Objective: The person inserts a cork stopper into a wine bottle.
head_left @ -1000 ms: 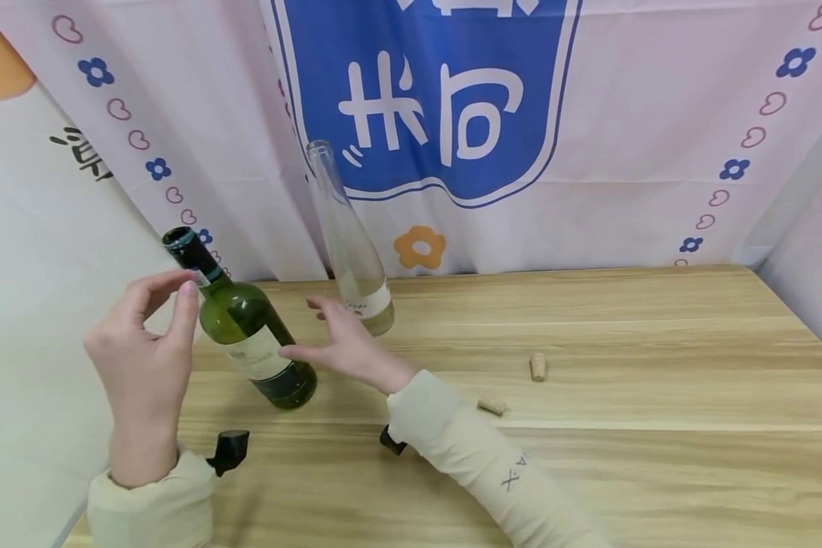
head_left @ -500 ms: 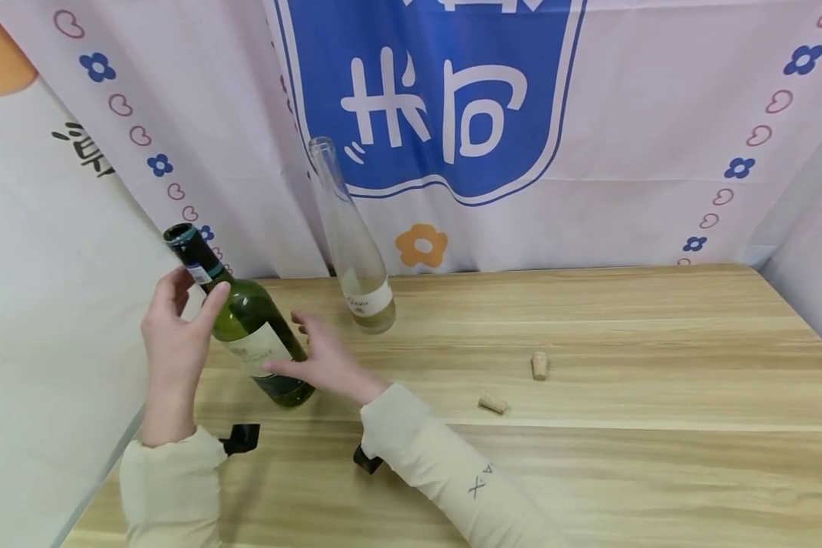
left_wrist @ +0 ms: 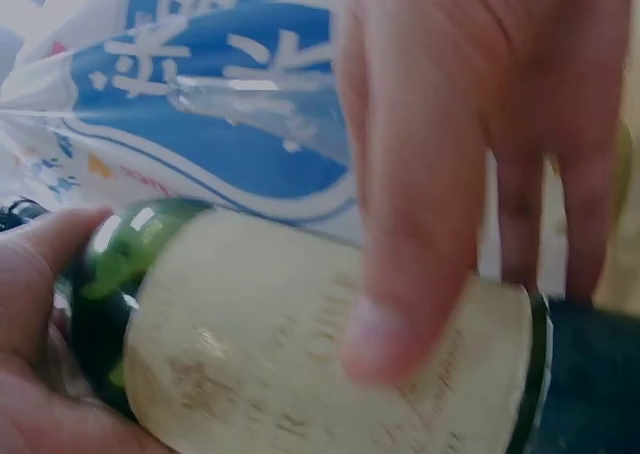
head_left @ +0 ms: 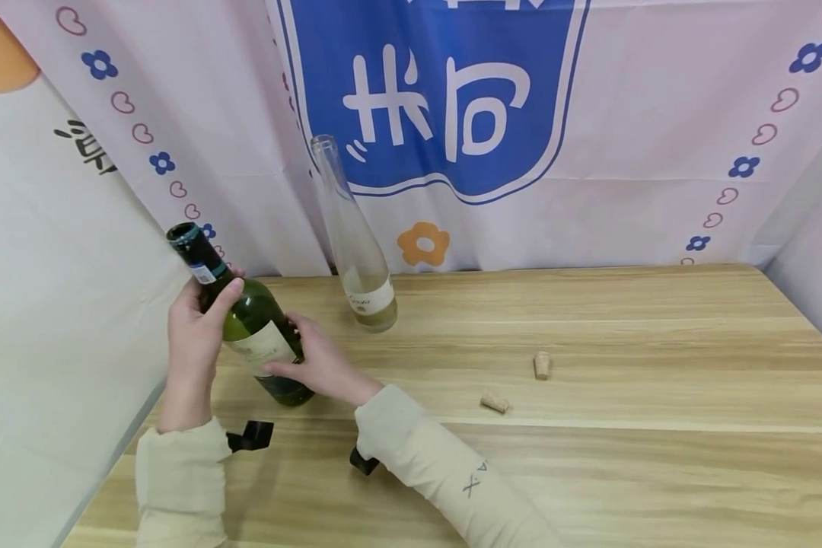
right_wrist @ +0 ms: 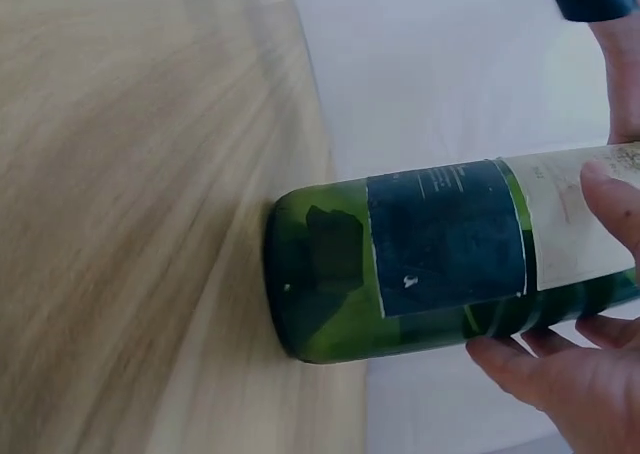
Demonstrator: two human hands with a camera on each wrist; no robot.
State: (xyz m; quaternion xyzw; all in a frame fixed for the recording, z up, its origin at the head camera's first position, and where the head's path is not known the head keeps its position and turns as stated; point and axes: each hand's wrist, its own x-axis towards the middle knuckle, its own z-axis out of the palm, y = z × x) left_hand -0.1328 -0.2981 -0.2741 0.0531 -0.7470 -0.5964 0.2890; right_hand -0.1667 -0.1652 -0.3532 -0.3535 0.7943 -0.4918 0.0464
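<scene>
A green glass wine bottle (head_left: 263,346) with a cream label stands on the wooden table, its base against the wood in the right wrist view. My left hand (head_left: 195,335) grips it where the neck meets the shoulder, thumb on the near side. Around the body, my right hand (head_left: 329,369) holds the bottle, its thumb across the cream label and its fingers behind. The right wrist view shows a dark lower label (right_wrist: 445,239) and the right-hand fingers (right_wrist: 520,369) touching the glass. The bottle's mouth shows no cork at its rim.
A tall clear glass bottle (head_left: 366,266) with a white label stands behind, to the right. Two corks (head_left: 542,365) lie on the table (head_left: 623,472) right of my hands. A patterned curtain (head_left: 630,152) hangs along the table's back edge.
My left hand has moved right from beside the bottle's neck and closed round its shoulder. My right hand has shifted left and closed on the bottle's body. The bottle has barely moved.
</scene>
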